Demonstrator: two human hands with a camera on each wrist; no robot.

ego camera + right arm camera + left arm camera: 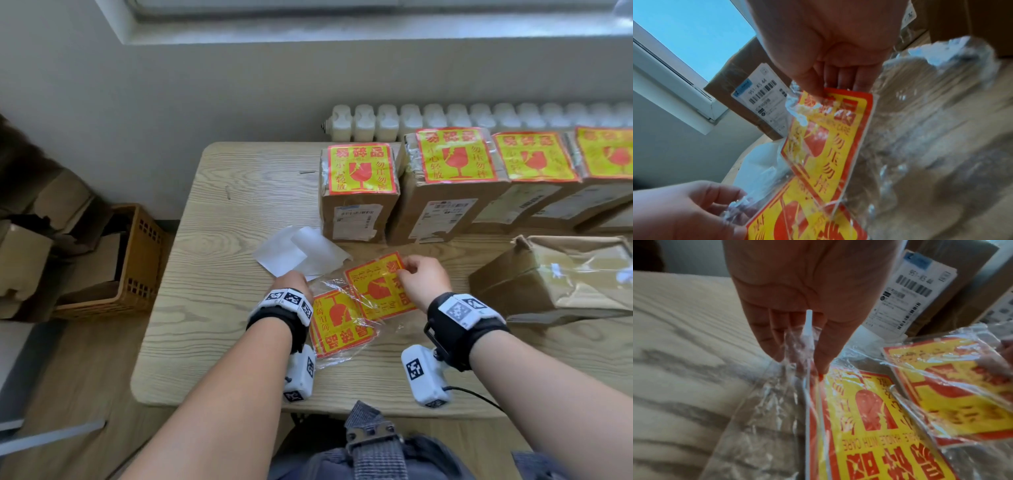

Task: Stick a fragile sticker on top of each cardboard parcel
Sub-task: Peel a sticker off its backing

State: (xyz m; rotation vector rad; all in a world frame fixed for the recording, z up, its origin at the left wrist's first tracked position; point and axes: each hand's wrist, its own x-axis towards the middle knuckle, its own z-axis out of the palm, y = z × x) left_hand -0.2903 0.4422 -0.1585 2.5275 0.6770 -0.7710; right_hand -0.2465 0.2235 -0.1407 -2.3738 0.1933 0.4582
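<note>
A clear plastic bag [346, 356] with a stack of yellow-and-red fragile stickers [337, 325] lies at the table's front middle. My left hand [291, 282] pinches the bag's open edge [797, 350] beside the stack [869, 426]. My right hand [423, 279] pinches the far corner of one fragile sticker [376, 291], half out of the bag; in the right wrist view the sticker [830, 139] hangs from thumb and fingers. Several stickered cardboard parcels [359, 192] line the table's back. One unstickered parcel [561, 274] sits at the right.
White backing sheets [301, 251] lie on the wooden table [222, 291] behind my left hand. A radiator [445, 120] runs behind the parcels. Left of the table, a brown crate [133, 260] and flattened cardboard sit on the floor.
</note>
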